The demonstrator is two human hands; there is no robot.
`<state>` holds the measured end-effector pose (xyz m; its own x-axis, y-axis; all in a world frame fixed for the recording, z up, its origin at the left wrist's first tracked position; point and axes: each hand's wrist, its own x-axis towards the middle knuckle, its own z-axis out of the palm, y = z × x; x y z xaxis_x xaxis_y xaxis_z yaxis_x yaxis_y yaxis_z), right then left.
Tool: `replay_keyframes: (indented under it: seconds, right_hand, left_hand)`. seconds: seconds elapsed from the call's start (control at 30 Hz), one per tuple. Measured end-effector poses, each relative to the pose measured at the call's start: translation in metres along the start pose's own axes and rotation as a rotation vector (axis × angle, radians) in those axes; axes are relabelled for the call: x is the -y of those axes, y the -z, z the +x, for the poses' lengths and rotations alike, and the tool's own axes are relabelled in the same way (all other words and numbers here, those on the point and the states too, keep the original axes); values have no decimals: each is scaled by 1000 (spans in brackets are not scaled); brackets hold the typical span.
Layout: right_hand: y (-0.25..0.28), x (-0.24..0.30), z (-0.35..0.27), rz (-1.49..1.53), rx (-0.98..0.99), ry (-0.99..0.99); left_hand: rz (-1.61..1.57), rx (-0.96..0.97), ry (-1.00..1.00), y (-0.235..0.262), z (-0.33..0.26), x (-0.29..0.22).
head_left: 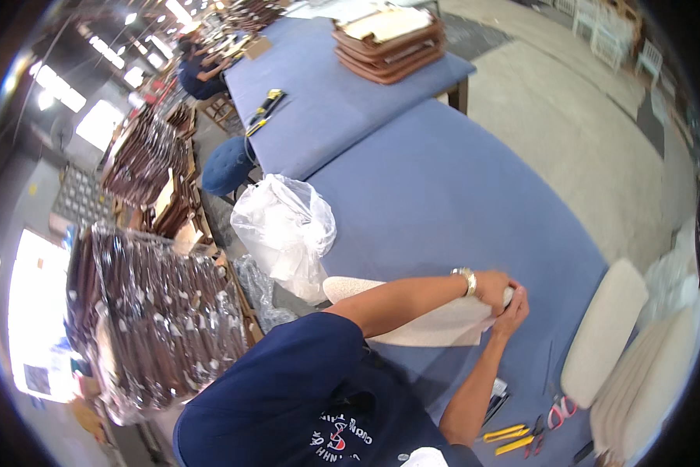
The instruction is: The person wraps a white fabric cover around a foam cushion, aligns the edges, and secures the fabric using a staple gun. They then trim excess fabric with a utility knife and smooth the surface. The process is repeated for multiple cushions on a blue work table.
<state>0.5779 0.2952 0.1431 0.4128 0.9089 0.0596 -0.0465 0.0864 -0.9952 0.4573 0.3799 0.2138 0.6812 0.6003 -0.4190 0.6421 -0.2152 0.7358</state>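
Note:
A cream fabric-covered pad (435, 328) lies across the blue padded table (435, 202) in front of me, partly hidden beneath my left forearm. My left hand (491, 289), with a metal watch at the wrist, is closed on the pad's right end. Right beside it, my right hand (510, 314) grips the same end from the near side, fingers bent around the fabric edge. The two hands almost touch, and the fingertips are partly hidden.
A white plastic bag (284, 229) sits left. Red-handled scissors (561, 411) and yellow cutters (505, 438) lie near right, beside cream pads (605, 331). Farther off are a yellow-black tool (266, 111), stacked brown frames (389, 50), a blue stool (227, 166) and a seated person (200, 74).

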Motion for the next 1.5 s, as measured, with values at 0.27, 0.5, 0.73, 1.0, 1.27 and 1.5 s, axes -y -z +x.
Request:
replay_keyframes:
  seconds: [0.27,0.5,0.73,1.0,1.27,1.5]
  right_hand:
    - [1,57,10,-288,-34,134]
    - [-8,41,-16,-755,86,495]
    - [3,-54,6,144,-482,-145]
    - [32,-64,13,-124,-416,-420]
    - [35,245,6,-542,104,-80]
    - [-14,194,-3,-687,-232,-19]
  left_hand:
    - [471,-290,160,5,-206,48]
    - [437,-452,70,-9,-275,90]
    - [496,-538,-57,-5,-268,108]
    - [274,-292,85,61,-242,119]
    - [-625,25,80,97,-154,156]
    - [-859,62,-84,-35,-124,148]
